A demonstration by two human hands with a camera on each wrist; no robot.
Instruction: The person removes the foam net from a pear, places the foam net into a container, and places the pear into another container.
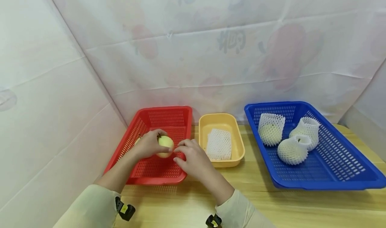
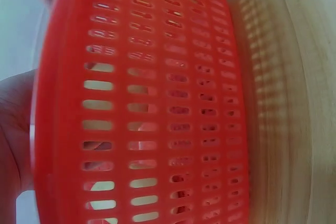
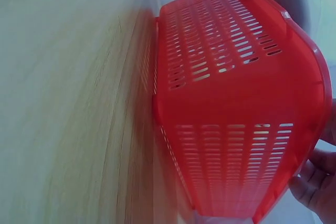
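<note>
While the blue basket point(image 1: 325, 185) (three netted fruits point(image 1: 292, 151) inside) stands near the tabletop point(image 1: 169, 208)'s back right corner, the red basket point(image 1: 156, 181) occupies its back left. At that basket's right edge, the right hand point(image 1: 191, 156) is loosely spread; over its interior, the left hand point(image 1: 148, 143) grips a pale-yellow fruit point(image 1: 166, 141), apparently raised.

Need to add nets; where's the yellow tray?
In the head view, the yellow tray sits between the red basket on the left and the blue basket on the right.
</note>
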